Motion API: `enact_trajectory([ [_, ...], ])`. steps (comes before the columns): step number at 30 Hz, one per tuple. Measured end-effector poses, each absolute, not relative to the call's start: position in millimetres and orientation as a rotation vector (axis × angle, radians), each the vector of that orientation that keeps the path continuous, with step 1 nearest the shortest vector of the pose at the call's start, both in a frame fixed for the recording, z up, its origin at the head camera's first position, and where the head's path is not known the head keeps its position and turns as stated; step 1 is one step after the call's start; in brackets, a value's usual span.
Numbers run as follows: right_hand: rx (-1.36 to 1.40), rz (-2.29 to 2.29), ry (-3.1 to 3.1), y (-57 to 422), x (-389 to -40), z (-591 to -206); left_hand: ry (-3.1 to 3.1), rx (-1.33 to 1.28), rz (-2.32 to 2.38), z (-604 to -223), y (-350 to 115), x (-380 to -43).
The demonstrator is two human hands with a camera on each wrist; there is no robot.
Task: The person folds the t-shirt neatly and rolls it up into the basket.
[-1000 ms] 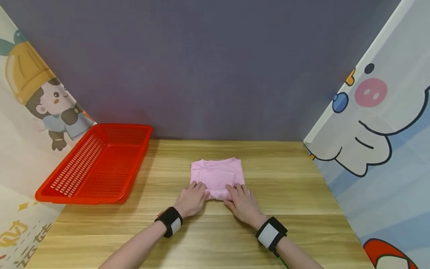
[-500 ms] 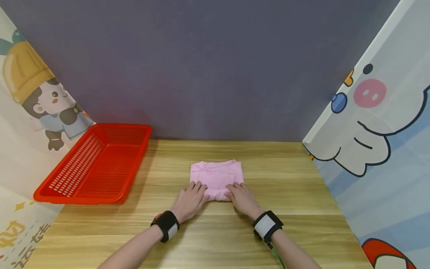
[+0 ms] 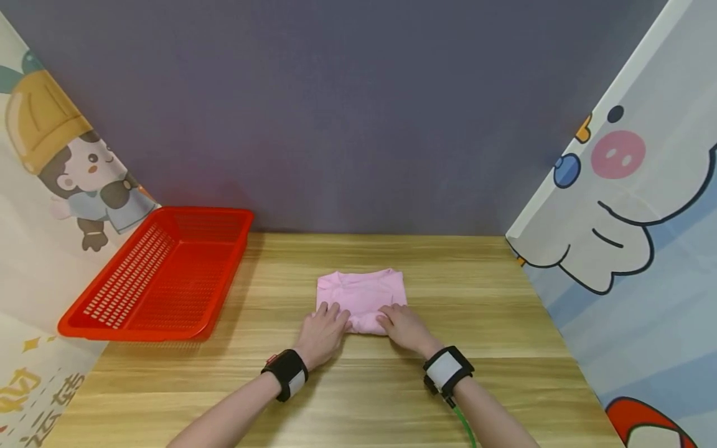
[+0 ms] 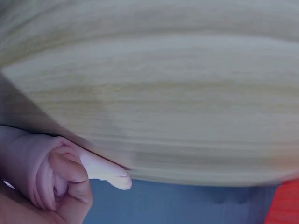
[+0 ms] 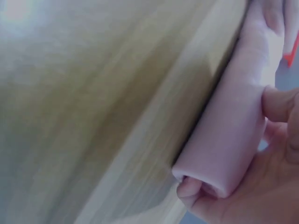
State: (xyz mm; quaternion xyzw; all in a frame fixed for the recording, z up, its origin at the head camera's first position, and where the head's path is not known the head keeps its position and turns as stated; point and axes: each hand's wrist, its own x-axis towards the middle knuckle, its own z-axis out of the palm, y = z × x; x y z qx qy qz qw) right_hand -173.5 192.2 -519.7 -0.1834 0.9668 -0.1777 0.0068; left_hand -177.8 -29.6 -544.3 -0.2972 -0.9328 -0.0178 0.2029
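A folded pink shirt (image 3: 364, 289) lies on the wooden table, its near edge turned into a thick roll. My left hand (image 3: 323, 333) holds the left end of that roll. In the left wrist view, a finger of the left hand (image 4: 74, 186) curls into the open end of the rolled shirt (image 4: 18, 149). At the other end, my right hand (image 3: 407, 328) grips the roll. The right wrist view has the thumb of the right hand (image 5: 261, 191) on the rolled shirt (image 5: 224, 126) and a fingertip tucked in its end. The far part of the shirt is flat.
A red perforated plastic basket (image 3: 182, 274) stands at the left of the wooden table (image 3: 358, 398). Behind the table rises a grey-blue wall (image 3: 358, 118). Printed cloth panels (image 3: 633, 218) border both sides.
The near edge of the shirt has been rolled a little farther, and the far edge has slid slightly towards me. Both hands stay at the roll's ends.
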Motion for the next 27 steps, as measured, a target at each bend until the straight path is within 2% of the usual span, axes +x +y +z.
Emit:
enact_trajectory([
  [6, -0.474, -0.362, 3.171, 187.3, -158.1, -522.3, -2.677, -0.812, -0.111, -541.9, -26.2, -182.1],
  [11, -0.509, -0.299, 3.211, 184.6, -152.1, -523.1, -2.763, -0.789, -0.116, -541.1, -26.2, -187.5],
  [20, -0.531, -0.304, 3.239, 185.8, -160.3, -531.7, -2.729, -0.812, -0.148, -547.9, -32.4, -187.6],
  [27, -0.472, -0.41, 3.13, 185.9, -167.4, -526.7, -2.572, -0.829, 0.055, -554.9, -41.1, -183.7],
])
